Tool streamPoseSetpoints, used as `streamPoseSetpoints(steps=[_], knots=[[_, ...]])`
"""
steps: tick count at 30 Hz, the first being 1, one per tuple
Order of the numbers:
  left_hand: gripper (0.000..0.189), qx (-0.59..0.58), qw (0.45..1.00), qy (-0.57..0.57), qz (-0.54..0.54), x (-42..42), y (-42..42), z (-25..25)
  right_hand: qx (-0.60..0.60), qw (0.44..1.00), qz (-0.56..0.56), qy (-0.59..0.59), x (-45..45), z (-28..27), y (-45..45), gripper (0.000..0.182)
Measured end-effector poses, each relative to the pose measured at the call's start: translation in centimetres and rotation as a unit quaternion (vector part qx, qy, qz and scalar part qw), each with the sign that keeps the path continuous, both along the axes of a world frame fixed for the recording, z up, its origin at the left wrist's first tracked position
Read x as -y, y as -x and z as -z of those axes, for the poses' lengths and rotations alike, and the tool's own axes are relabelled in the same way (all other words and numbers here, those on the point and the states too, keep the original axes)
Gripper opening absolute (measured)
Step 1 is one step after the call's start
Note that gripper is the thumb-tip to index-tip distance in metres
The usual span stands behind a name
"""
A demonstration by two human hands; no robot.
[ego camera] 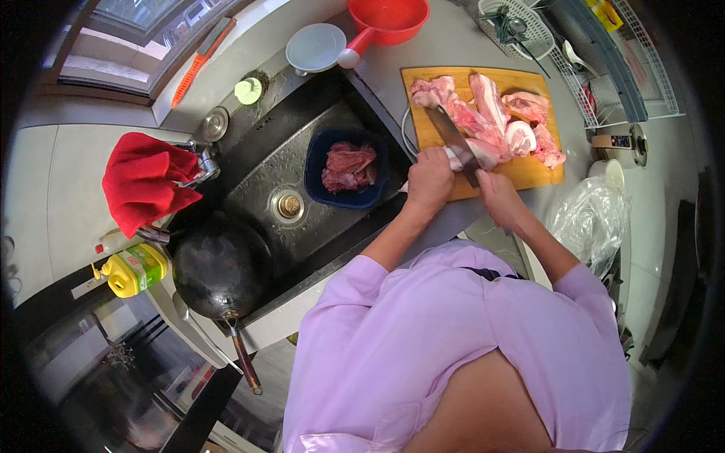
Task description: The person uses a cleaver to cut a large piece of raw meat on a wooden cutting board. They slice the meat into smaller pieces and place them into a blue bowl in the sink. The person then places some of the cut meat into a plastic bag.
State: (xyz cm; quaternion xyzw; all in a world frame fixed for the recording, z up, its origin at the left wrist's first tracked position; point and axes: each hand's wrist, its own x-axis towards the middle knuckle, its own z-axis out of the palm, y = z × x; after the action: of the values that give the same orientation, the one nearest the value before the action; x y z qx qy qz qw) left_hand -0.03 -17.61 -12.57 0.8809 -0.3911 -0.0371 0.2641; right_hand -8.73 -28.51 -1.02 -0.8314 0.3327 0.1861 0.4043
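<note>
A wooden cutting board (470, 192) lies on the counter beside the sink, with several pieces of raw meat on it. My right hand (498, 195) grips a wide-bladed kitchen knife (453, 136) at its near end. The blade slants away to the far left across a pale, fatty strip of meat (481, 150). Around the near end of that strip my left hand (429, 178) is closed, close to the blade. Further back on the board are a long strip of meat (488, 102) and a round cut (519, 139). The knife's handle is mostly hidden by my fingers.
The black sink (260, 153) holds a dark blue basin (317, 195) of raw meat and an upturned wok (221, 266). A red ladle (391, 22) and white bowl (316, 48) stand behind. A plastic bag (592, 221) is at right, a white basket (521, 31) at back right.
</note>
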Motion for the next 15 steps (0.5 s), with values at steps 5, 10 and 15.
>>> streamPoseSetpoints(steps=[5,10,15], knots=[[0.014,0.003,1.000,-0.009,0.007,0.4,0.0,-0.2,-0.052,0.997,-0.047,0.045,0.8,1.5,6.0,0.038],[0.011,0.015,1.000,-0.008,0.014,0.5,-0.2,-0.5,0.025,0.997,-0.038,0.069,0.2,3.4,2.8,0.040],[0.014,0.025,0.999,-0.002,0.028,0.7,-0.3,-0.1,0.179,0.974,-0.055,0.130,1.3,8.2,-1.3,0.041]])
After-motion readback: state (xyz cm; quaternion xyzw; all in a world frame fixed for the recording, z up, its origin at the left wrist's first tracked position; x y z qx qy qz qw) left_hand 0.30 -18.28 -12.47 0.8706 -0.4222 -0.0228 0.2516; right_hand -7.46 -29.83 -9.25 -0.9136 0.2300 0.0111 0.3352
